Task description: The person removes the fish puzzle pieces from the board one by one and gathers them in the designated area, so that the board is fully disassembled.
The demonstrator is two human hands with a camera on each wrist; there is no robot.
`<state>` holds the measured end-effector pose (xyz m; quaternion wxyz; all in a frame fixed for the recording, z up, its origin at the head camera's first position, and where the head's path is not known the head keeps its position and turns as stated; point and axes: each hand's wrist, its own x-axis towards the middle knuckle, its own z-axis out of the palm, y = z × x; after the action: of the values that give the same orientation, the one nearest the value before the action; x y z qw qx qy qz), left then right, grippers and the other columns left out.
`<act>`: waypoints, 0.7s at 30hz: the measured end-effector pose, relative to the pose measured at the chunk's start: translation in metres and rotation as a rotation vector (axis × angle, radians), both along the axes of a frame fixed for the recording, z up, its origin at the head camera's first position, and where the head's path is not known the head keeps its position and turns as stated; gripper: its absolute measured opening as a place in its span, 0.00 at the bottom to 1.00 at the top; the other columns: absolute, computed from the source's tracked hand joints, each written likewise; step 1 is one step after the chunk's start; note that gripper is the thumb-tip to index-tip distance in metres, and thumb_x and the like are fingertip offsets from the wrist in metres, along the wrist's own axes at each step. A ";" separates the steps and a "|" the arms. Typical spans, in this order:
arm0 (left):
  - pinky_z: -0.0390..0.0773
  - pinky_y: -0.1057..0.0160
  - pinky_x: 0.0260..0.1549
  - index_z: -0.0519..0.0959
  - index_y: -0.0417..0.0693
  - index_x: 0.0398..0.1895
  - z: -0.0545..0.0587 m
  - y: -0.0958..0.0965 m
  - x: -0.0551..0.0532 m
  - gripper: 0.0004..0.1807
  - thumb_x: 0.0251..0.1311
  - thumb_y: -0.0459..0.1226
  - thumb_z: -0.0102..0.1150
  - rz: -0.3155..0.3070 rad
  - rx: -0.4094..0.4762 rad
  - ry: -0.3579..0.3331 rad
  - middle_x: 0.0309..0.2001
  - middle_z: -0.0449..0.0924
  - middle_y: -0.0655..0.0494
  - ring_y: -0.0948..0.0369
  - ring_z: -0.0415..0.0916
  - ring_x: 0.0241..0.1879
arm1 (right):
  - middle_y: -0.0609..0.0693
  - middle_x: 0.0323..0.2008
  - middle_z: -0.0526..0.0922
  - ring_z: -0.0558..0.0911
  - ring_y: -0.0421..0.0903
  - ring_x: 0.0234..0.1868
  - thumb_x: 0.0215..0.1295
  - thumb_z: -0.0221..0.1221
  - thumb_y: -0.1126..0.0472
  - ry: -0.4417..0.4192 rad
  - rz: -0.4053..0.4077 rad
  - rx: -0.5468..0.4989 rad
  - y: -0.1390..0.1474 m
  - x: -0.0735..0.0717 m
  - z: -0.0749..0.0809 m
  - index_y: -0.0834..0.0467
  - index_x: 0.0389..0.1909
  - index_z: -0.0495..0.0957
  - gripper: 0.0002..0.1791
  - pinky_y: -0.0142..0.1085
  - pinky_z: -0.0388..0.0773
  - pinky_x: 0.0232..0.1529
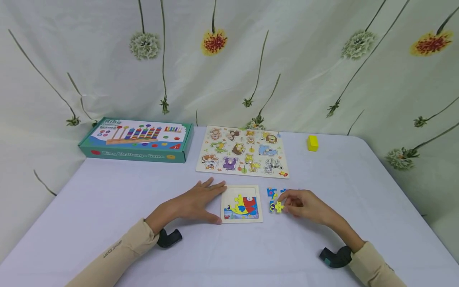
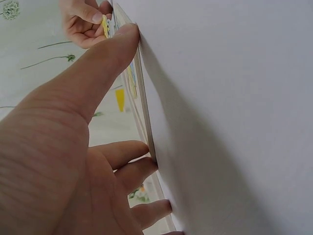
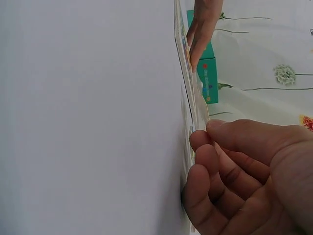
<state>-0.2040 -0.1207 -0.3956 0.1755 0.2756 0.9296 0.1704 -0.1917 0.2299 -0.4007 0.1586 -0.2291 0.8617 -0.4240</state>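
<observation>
A small square wooden puzzle tray (image 1: 229,194) lies mid-table, partly filled with a red, yellow and blue picture. Spread along its left side is my left hand (image 1: 197,202), fingers straight, with thumb and fingertips touching the frame's edge. My right hand (image 1: 305,205) pinches a yellow jigsaw piece (image 1: 279,207) between thumb and fingertips, just right of the tray. In the left wrist view this yellow piece (image 2: 104,25) shows tilted up in the right hand's fingers. Loose blue puzzle pieces (image 1: 271,192) lie beside and partly beneath that hand, some hidden by it.
Behind the tray lies a larger wooden animal puzzle board (image 1: 259,159). A green ring game box (image 1: 134,156) stands at the back left, and a yellow block (image 1: 312,143) at the back right. A flowered cloth (image 1: 305,79) hangs behind the white table (image 1: 222,255).
</observation>
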 end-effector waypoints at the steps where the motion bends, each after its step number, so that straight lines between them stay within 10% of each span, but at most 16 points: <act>1: 0.38 0.42 0.71 0.57 0.56 0.74 0.000 0.000 0.000 0.53 0.45 0.57 0.70 0.001 0.000 0.000 0.75 0.49 0.61 0.50 0.33 0.76 | 0.50 0.28 0.75 0.72 0.38 0.21 0.61 0.62 0.67 0.001 0.000 0.002 0.000 0.000 0.000 0.61 0.46 0.78 0.12 0.26 0.70 0.23; 21: 0.38 0.44 0.72 0.57 0.55 0.74 0.001 -0.001 0.001 0.52 0.45 0.57 0.70 -0.001 0.004 -0.005 0.75 0.49 0.61 0.50 0.33 0.76 | 0.43 0.27 0.75 0.72 0.37 0.25 0.60 0.60 0.69 0.170 -0.025 0.135 -0.004 -0.001 -0.007 0.57 0.42 0.81 0.10 0.26 0.70 0.25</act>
<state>-0.2034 -0.1213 -0.3942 0.1773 0.2759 0.9287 0.1731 -0.1932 0.2255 -0.4080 0.0948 -0.2422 0.9015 -0.3458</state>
